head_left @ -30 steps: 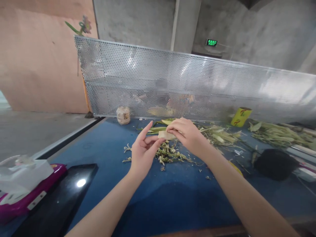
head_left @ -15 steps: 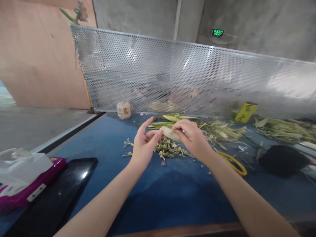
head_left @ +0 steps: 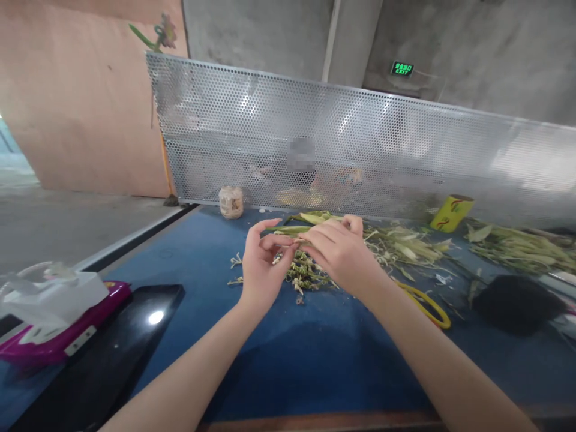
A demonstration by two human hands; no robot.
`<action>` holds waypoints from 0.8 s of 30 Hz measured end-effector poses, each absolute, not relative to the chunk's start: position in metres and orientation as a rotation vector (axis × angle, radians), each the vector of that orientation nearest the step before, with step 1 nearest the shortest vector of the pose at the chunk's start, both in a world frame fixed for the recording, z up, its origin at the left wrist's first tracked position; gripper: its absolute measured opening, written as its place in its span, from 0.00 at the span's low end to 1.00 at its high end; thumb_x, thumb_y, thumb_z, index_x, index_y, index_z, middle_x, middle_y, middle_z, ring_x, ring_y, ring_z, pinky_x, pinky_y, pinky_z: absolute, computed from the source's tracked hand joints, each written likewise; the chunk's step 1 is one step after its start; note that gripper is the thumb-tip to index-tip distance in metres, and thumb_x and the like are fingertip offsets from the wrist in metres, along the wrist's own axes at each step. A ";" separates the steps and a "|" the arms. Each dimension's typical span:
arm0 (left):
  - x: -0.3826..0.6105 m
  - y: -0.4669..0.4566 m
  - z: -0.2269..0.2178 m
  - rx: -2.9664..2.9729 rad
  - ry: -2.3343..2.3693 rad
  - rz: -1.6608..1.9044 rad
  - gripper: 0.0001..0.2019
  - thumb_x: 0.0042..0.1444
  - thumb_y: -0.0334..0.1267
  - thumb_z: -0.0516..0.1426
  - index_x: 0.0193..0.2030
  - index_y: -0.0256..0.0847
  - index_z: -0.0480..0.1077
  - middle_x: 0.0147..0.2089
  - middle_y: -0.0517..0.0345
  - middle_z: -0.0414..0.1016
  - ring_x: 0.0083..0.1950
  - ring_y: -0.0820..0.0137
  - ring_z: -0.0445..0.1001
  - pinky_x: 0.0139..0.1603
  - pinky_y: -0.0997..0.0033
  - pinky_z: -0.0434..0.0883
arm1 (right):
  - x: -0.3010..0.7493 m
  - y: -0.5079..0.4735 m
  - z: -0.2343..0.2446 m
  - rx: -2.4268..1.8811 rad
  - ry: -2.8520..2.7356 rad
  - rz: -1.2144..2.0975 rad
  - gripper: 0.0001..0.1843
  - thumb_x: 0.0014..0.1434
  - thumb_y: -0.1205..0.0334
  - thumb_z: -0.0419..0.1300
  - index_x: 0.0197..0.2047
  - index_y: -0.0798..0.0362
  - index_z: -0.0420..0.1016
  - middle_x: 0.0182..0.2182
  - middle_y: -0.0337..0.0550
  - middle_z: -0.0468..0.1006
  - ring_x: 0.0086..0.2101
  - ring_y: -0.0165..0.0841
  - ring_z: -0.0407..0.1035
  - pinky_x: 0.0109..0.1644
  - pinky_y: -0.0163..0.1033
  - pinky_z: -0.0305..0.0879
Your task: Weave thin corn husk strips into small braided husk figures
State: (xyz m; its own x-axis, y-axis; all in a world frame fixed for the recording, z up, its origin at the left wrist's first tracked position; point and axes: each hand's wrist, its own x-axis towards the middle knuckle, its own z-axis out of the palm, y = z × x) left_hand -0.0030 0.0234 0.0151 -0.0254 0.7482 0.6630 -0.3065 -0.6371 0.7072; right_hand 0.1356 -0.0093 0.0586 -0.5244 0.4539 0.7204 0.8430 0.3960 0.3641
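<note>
Both my hands meet above the middle of the table, fingertips pinched together on a pale piece of corn husk (head_left: 299, 240). Only a thin bit of the husk shows; the rest is hidden behind my right fingers. My left hand (head_left: 265, 261) grips its left end between thumb and fingers, with the index finger raised. My right hand (head_left: 339, 255), back toward me, pinches it from the right. Just beyond and below the hands lies a bunch of small curled green and cream husk pieces (head_left: 308, 273). Longer green husk leaves (head_left: 317, 217) lie behind them.
On the blue table (head_left: 288, 360) are a pale jar (head_left: 231, 202), a yellow can (head_left: 452, 213), more husks (head_left: 409, 243), a yellow ring (head_left: 427, 303) and a dark bundle (head_left: 517, 303). A black tray (head_left: 108, 348) and a purple-and-white device (head_left: 58, 318) sit left. A perforated metal screen (head_left: 270, 120) stands behind.
My right hand has turned over, its back now covering most of the husk that showed between the hands before. My left hand keeps its pinch. The view has shifted slightly.
</note>
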 end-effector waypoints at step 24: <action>0.000 0.011 0.007 1.778 0.445 1.753 0.20 0.50 0.25 0.53 0.50 0.43 0.56 0.31 0.61 0.63 0.41 0.72 0.69 0.41 0.71 0.69 | 0.135 -0.023 0.043 -0.831 -1.934 -1.407 0.04 0.53 0.69 0.56 0.34 0.54 0.69 0.31 0.39 0.77 0.34 0.31 0.67 0.43 0.43 0.54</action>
State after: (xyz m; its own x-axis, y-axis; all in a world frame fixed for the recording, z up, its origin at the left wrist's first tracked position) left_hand 0.0003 0.0114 0.0074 0.0734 0.6173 0.7833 -0.1692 -0.7663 0.6198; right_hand 0.1354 -0.0227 0.0429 -0.6240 0.1383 0.7691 0.7743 0.2418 0.5848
